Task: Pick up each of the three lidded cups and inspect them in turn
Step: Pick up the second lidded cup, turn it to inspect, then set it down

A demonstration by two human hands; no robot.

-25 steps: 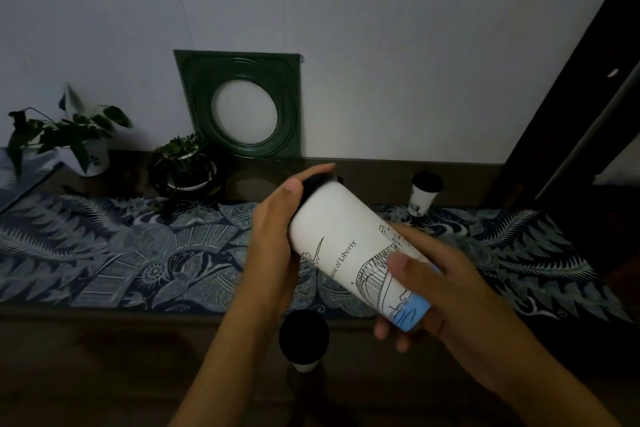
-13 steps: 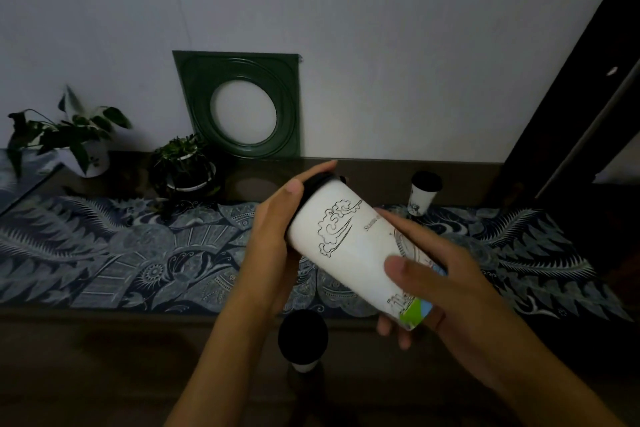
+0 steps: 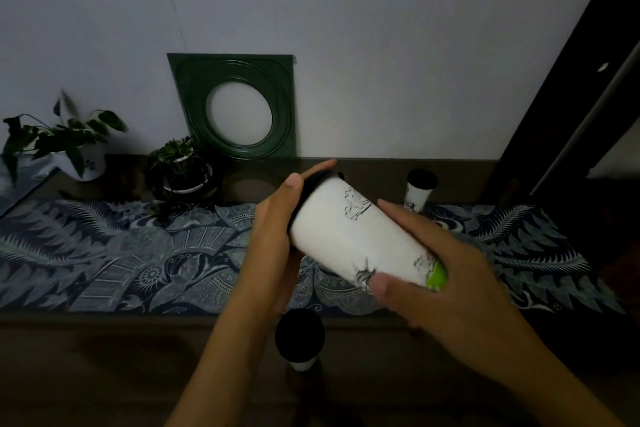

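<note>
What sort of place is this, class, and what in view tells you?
Probably a home room, at a decorated sideboard: potted plants stand by the wall, a patterned runner covers the top, and a green frame leans behind.

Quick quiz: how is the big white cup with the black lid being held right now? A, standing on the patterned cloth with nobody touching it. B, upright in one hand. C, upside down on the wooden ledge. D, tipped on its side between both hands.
D: the white cup lies tilted, lid end up-left, with the left hand curled at the lid end and the right hand gripping the base end, above the patterned cloth.
</note>
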